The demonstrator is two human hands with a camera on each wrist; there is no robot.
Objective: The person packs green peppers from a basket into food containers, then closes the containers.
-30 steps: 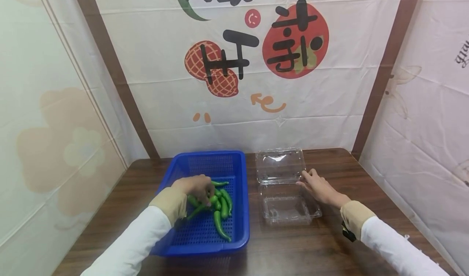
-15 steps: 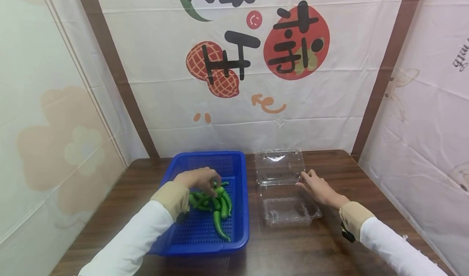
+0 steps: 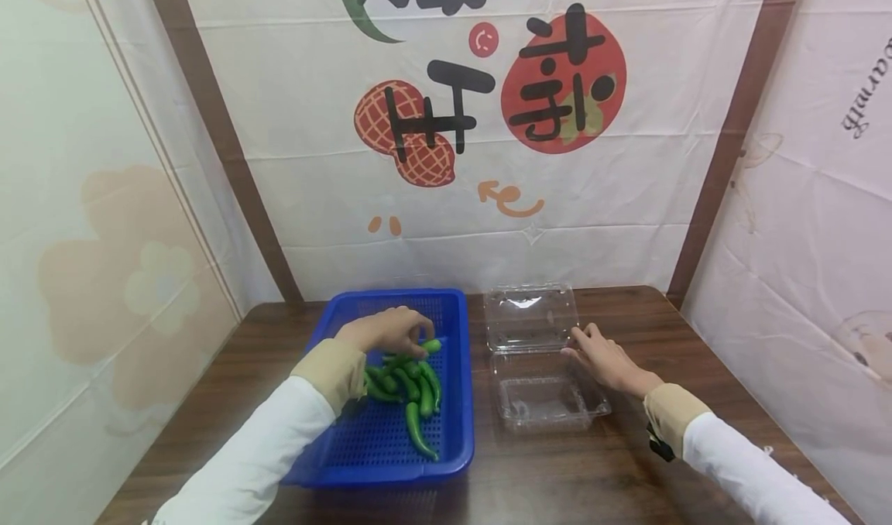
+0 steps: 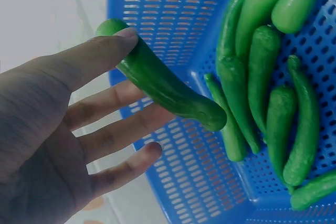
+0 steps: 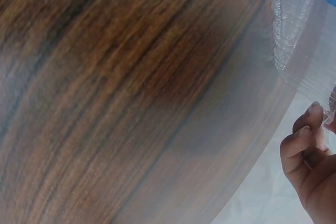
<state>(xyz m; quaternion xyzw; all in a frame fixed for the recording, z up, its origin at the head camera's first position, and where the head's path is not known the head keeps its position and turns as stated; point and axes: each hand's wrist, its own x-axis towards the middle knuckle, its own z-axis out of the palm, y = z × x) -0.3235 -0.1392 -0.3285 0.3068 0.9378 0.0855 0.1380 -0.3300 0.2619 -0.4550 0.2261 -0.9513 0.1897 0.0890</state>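
Note:
My left hand (image 3: pixel 383 331) is above the blue basket (image 3: pixel 469 409), pinching a green chili pepper (image 4: pixel 168 85) between thumb and fingers. The left wrist view shows the thumb on top of it and other fingers spread below. Several more green chili peppers (image 3: pixel 418 432) lie in the basket under that hand. To the right stands a clear plastic clamshell box (image 3: pixel 547 413) with its lid (image 3: pixel 531 320) folded back. My right hand (image 3: pixel 609 362) pinches the box's right edge near the hinge; in the right wrist view the fingertips are partly cut off by the frame.
Both containers stand on a brown wood-grain table (image 3: pixel 543 471), the basket left and the box right. A white printed cloth (image 3: pixel 313 200) hangs behind the table, and more cloth hangs at both sides.
My left hand has risen from the pepper pile and shifted a little to the right, bringing a pepper up with it. The right hand stays at the box.

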